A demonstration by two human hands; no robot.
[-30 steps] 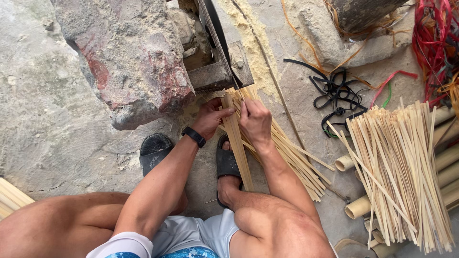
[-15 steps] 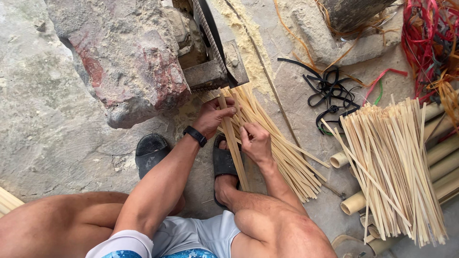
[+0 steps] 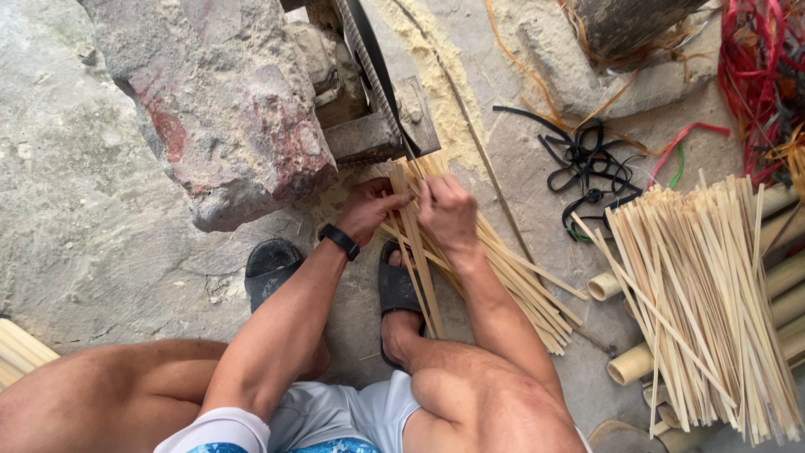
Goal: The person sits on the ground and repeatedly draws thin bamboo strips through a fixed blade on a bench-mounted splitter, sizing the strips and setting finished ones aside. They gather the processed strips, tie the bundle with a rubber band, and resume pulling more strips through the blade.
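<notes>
While I'm squatting here on the floor (image 3: 101, 252), my sandal (image 3: 398, 289) sits right under the tail end of the bamboo strips (image 3: 415, 252) I'm working, so that's the first worry: if the strips whip or slide back, the sharp split ends could catch my toes. My left hand (image 3: 369, 210) has its fingers curled around the near side of the bundle, thumb pressed on top. My right hand (image 3: 449, 214) is closed over the strips too, fingers pinching a few of them together near the top end. The strips themselves run from just above my foot up toward the machine, with more of them fanned out loose (image 3: 520, 285) to my right.

Biggest risk, I reckon, is just past my knuckles. The dark belt (image 3: 373, 75) and the metal block (image 3: 369, 138) are touching distance from the strip tips, and both hands are really close. If the bundle gets grabbed or I push too far, my fingers could go with it. Splinters are a given as well, bare hands on raw edges.

Further off, the big stack of cut strips (image 3: 704, 294) resting on bamboo tubes (image 3: 629, 365) looks wobbly, and those black straps (image 3: 587, 159) could snag a foot.
</notes>
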